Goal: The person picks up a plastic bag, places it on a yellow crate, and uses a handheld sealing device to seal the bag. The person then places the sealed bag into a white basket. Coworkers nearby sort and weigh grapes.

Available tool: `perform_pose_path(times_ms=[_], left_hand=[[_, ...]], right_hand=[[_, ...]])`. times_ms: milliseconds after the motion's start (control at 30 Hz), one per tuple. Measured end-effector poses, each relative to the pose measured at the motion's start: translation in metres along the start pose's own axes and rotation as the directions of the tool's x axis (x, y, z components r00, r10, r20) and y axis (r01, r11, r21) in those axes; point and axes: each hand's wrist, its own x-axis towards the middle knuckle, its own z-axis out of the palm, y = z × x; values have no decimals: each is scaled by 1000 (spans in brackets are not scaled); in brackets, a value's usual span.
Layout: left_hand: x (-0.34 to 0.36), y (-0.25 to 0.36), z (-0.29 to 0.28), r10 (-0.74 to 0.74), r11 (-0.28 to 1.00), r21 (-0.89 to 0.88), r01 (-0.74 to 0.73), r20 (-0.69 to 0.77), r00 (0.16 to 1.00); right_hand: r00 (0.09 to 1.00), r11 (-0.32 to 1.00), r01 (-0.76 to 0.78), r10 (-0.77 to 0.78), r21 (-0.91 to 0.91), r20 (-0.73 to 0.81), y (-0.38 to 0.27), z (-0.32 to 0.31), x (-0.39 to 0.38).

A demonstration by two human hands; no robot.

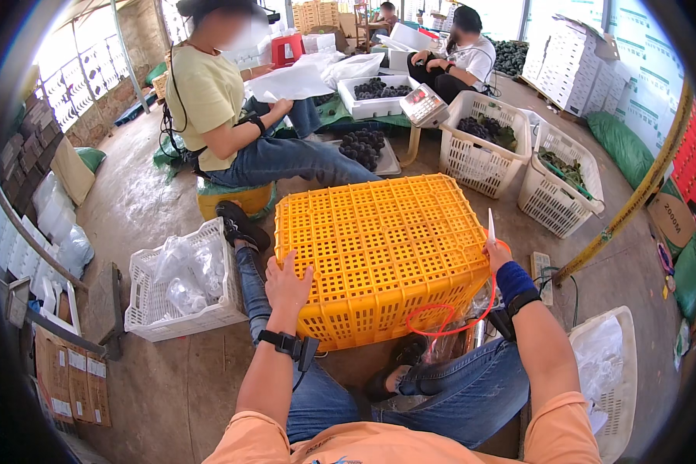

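Note:
A yellow plastic crate (379,255), its lattice face turned up, sits in front of me above my legs. My left hand (288,284) lies on its left front corner with the fingers spread. At the crate's right edge, my right hand (498,255) is closed around a pointed pale blade (491,224) with an orange-red handle, which looks like a pair of snips. A red cord (472,323) loops from near that hand across the crate's front. Whether the right hand also touches the crate is hard to tell.
A white crate with clear bags (185,328) stands at left, another white basket (622,387) at lower right. Beyond are baskets of grapes (481,158) and leaves (557,193), a scale (424,104), and a seated co-worker (224,100) holding white paper. A yellow pole (634,205) slants at right.

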Motion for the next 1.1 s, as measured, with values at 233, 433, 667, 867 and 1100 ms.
perform_pose_path(times_ms=[233,433,667,867,1100], left_hand=[[1,2,0,-6,1000,-17,7,16,1000],[1,1,1,-13,1000,-2,13,24,1000],[1,-1,1,-18,1000,-3,18,25,1000],[0,-1,2,3,1000,-4,-3,0,1000],[1,-1,3,-6,1000,7,5,12,1000]], right_hand=[[1000,999,-8,9,31,-23,7,1,4],[998,998,56,-56,-18,-31,8,1,3],[998,997,70,-70,-42,-2,4,1,-1],[999,998,39,-39,-57,12,4,-1,0],[998,996,64,-64,-65,-1,3,-1,-1]])
